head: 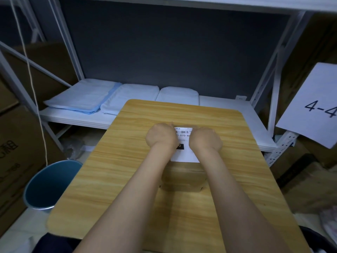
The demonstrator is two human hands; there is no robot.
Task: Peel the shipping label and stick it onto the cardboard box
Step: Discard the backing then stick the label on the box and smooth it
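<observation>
Dim, bluish light falls from above; the light wooden tabletop (127, 161) is brightest. Soft forearm shadows lie toward 6 o'clock. White metal shelf posts (269, 73) bow at the edges, corners darkening.

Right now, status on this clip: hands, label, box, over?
Left hand and right hand both on the shipping label, fingers hidden. Label lies beyond the cardboard box on the table. Nothing in the way.
</observation>
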